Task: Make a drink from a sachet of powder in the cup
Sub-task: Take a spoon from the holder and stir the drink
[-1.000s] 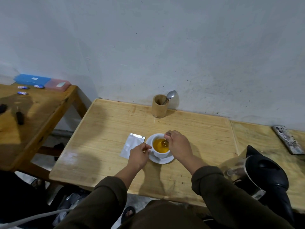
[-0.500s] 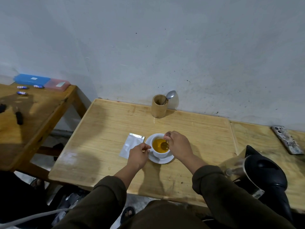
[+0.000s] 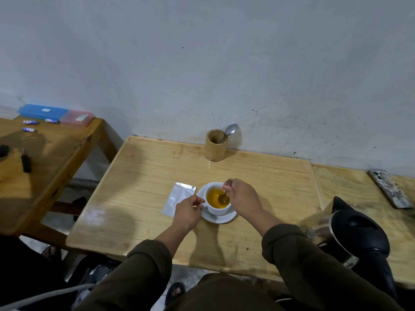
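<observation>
A white cup [image 3: 216,210] full of orange-yellow drink stands on a white saucer [image 3: 221,218] in the middle of the wooden table [image 3: 139,180]. My right hand [image 3: 243,198] is shut on a spoon [image 3: 224,198] whose bowl dips into the liquid. My left hand [image 3: 188,213] pinches the cup's left side, at its handle, which the fingers hide. A flat silver sachet [image 3: 178,197] lies on the table just left of the saucer, partly under my left hand.
A bamboo holder [image 3: 215,145] with another spoon [image 3: 229,132] stands by the wall. A black kettle [image 3: 352,232] sits at the right, a phone [image 3: 390,189] beyond it. The side table [image 3: 49,158] on the left carries boxes and small items.
The spoon's bowl has shifted a little inside the cup as my right hand stirs. My left hand stays at the cup's side.
</observation>
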